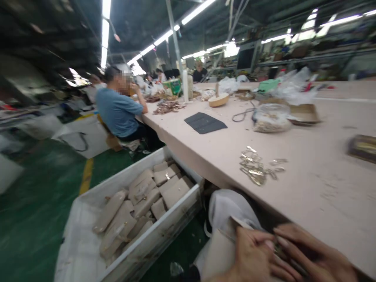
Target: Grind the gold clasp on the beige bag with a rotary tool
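Low in the view, a beige bag (219, 252) rests over my lap, partly covered by my hands. My left hand (254, 252) is closed on its edge, thumb and fingers pressed together. Close against it, my right hand (317, 254) has its fingers curled in a pinch. A small gold-coloured glint shows between the two hands, but the fingers hide most of it. On the table edge just beyond lies a loose pile of shiny gold-coloured metal clasps (254, 166).
Left of my legs stands a white bin (173, 219) with several beige bags (143, 186) inside. The long table (320, 156) carries a black sheet (205, 122), a plastic bag of small parts (272, 117) and a blurred box (362, 148). A person in blue (119, 109) sits farther along.
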The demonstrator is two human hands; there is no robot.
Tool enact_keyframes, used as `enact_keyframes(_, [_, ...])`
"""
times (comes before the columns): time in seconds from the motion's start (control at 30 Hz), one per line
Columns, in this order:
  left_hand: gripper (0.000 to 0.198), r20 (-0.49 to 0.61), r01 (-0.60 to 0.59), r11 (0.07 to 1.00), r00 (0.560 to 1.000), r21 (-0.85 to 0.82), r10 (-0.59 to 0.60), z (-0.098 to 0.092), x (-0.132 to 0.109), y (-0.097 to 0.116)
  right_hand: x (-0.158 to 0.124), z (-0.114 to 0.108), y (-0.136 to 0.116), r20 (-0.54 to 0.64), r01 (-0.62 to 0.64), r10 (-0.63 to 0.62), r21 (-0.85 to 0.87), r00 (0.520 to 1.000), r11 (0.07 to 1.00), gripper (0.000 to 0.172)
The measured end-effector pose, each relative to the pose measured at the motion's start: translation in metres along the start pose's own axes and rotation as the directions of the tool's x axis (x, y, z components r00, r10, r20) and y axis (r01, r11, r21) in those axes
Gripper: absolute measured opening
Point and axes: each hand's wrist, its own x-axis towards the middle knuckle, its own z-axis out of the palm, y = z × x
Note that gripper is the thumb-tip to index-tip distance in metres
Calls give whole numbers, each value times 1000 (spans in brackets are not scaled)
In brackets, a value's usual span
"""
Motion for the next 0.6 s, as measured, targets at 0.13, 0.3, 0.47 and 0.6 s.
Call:
enact_keyframes(0.13, [52, 0, -102, 989, 995, 105, 103, 12, -4, 11, -3, -1, -19, 142, -156, 138, 119, 980, 981, 26])
enact_keyframes(0.3, [42, 0, -110, 985, 994, 131, 111, 13, -3, 12, -3, -3, -16, 175, -170, 142, 160, 974, 972, 23])
enact_keyframes(0.47, [43, -42, -115, 986, 992, 118, 121, 16, -5, 7, -8, -9, -14, 198, -120, 92, 134, 976, 984, 21])
enact_keyframes(0.6, [46, -55, -121, 987, 990, 106, 127, 16, -5, 4, -7, -10, -15, 219, -103, 65, 166, 974, 981, 19])
